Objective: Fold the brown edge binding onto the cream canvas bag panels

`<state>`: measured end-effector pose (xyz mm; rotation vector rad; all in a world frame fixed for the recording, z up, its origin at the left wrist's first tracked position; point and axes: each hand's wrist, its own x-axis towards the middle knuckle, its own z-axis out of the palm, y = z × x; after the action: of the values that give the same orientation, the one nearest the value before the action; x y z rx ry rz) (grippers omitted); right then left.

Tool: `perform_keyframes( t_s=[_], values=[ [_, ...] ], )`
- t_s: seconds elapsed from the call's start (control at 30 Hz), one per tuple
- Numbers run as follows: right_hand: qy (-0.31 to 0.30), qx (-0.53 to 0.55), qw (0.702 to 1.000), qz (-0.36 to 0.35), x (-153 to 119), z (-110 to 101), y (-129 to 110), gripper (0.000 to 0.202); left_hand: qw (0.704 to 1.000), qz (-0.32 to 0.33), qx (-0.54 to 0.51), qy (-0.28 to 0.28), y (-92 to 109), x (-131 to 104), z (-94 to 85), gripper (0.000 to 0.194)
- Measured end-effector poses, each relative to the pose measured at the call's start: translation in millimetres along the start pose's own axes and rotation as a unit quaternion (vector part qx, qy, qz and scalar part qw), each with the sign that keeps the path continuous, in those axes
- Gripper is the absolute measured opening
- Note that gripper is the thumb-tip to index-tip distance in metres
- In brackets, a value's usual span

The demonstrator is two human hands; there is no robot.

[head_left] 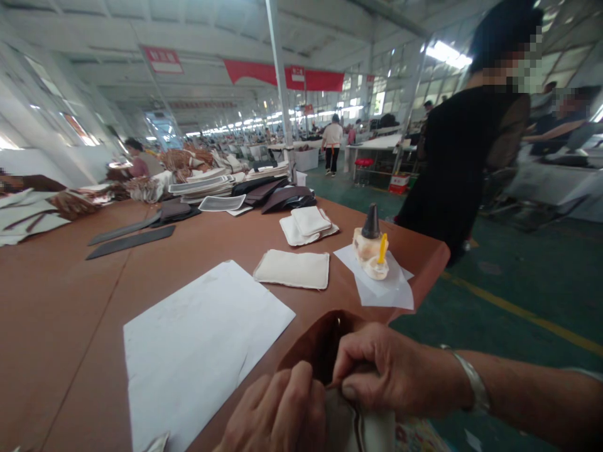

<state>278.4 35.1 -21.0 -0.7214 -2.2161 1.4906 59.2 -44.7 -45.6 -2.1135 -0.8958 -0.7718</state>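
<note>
Both my hands work at the near edge of a brown table (70, 301). My left hand (277, 411) and my right hand (391, 370) pinch the rim of a brown leather pouch (318, 342), its mouth facing up and a pale lining showing below my fingers. A silver bangle (473, 380) circles my right wrist. A large white sheet of paper (198, 345) lies just left of the pouch.
A cream fabric piece (293, 269) and a stack of similar ones (308, 225) lie farther back. A glue pot with a dark cone top (372, 248) stands on white paper at the right corner. Dark leather strips (132, 242) and piles sit behind. A person in black (461, 157) stands at right.
</note>
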Motion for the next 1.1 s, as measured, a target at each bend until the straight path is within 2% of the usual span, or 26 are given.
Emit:
perform_keyframes(
  t_s=[0.1,0.2,0.3,0.4,0.47,0.57,0.7,0.83,0.9,0.93,1.0,1.1],
  values=[
    [0.013,-0.005,1.0,-0.01,0.1,-0.4,2.1,0.016,0.995,-0.028,-0.095,-0.026,-2.4,1.2,-3.2,0.021],
    [0.012,-0.021,1.0,0.015,0.5,-1.9,5.5,0.016,0.955,-0.092,-0.269,-0.082,-4.6,5.6,-5.1,0.021],
    [0.003,-0.01,1.0,-0.003,1.2,-3.3,4.1,0.013,0.879,-0.19,-0.417,-0.134,-8.1,12.3,-7.4,0.018],
    [0.002,0.003,1.0,-0.029,2.0,-3.9,-2.2,0.01,0.796,-0.31,-0.48,-0.198,-12.9,18.9,-8.8,0.028],
    [-0.003,0.001,1.0,-0.028,2.2,-4.4,-5.9,0.01,0.745,-0.34,-0.523,-0.236,-15.8,22.1,-7.9,0.04],
    [-0.017,-0.001,0.999,-0.044,2.7,-5.7,-7.0,0.01,0.666,-0.374,-0.586,-0.271,-17.3,24.0,-3.9,0.04],
    [-0.053,0.04,0.994,-0.082,3.9,-9.6,-0.3,0.019,0.552,-0.441,-0.654,-0.27,-12.0,18.8,2.5,0.042],
    [-0.112,0.148,0.983,-0.007,3.0,-18.4,5.0,0.041,0.413,-0.484,-0.74,-0.219,-4.1,11.1,6.1,0.045],
    [-0.132,0.169,0.977,0.016,2.1,-24.2,3.6,0.052,0.364,-0.503,-0.755,-0.209,-2.3,9.4,6.8,0.044],
    [-0.135,0.166,0.977,0.014,1.8,-26.9,2.2,0.057,0.349,-0.511,-0.757,-0.208,-2.1,9.1,7.1,0.045],
    [-0.133,0.147,0.98,0.011,2.1,-31.2,-1.4,0.062,0.338,-0.527,-0.752,-0.206,-3.0,9.3,8.0,0.046],
    [-0.141,0.143,0.979,0.036,4.1,-32.4,-6.0,0.052,0.357,-0.531,-0.738,-0.213,-6.9,10.5,9.3,0.048]
  ],
)
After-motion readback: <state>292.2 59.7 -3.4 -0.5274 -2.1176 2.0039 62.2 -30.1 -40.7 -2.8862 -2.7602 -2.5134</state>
